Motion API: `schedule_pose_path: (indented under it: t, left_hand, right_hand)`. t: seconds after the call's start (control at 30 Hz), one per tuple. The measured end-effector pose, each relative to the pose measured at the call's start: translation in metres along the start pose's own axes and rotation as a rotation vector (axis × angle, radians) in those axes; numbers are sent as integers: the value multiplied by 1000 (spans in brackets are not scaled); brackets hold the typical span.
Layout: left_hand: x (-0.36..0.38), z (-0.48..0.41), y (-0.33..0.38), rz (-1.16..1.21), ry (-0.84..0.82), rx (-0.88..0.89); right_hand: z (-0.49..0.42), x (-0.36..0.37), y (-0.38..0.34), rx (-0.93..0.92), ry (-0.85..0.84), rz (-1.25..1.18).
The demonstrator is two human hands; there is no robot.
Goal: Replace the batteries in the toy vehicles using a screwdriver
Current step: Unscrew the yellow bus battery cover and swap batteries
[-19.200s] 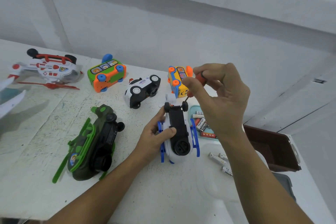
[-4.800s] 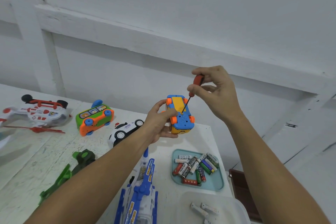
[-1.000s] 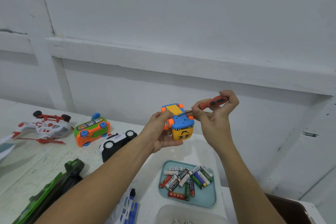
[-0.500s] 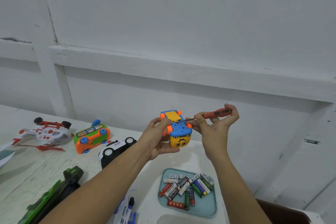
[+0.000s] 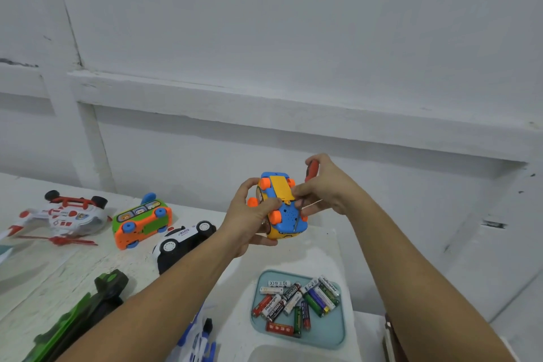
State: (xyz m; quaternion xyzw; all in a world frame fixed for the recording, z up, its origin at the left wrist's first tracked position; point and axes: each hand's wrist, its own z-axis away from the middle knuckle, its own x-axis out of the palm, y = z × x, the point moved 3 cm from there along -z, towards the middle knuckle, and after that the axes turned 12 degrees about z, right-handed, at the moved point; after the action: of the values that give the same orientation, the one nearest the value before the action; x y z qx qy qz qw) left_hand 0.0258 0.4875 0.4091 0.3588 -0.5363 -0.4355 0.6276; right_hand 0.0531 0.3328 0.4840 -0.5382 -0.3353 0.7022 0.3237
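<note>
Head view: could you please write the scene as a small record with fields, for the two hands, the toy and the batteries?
left grip: holds the toy car, underside up
right grip: holds the screwdriver, touches the yellow cover
batteries: loose in the teal tray

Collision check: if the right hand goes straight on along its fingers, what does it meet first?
The yellow cover on the toy car; the fingertips of the right hand look to touch it, depth unclear.

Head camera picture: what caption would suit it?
Left hand holds the upturned toy car; right hand, gripping a red screwdriver, touches its yellow cover.
</note>
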Motion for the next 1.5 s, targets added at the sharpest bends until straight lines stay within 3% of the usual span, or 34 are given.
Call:
schedule_pose_path:
  t: [0.3, 0.73, 0.93, 1.23, 1.5]
  left_hand:
    - [-10, 1, -4, -105, -40, -8]
    - [-16, 3, -15, -75, -7, -147]
    - [-22, 9, -18, -21, 31, -185]
    - [-13, 36, -17, -36, -52, -198]
    - [-14, 71, -20, 15, -85, -170]
  right_hand:
    - [-12, 13, 28, 120, -155, -264]
    - [-25, -5, 77, 74, -120, -343]
    - [-32, -10, 125, 120, -52, -120]
    - [-43, 3, 177, 227, -106, 346]
    - [-38, 6, 178, 219, -161, 380]
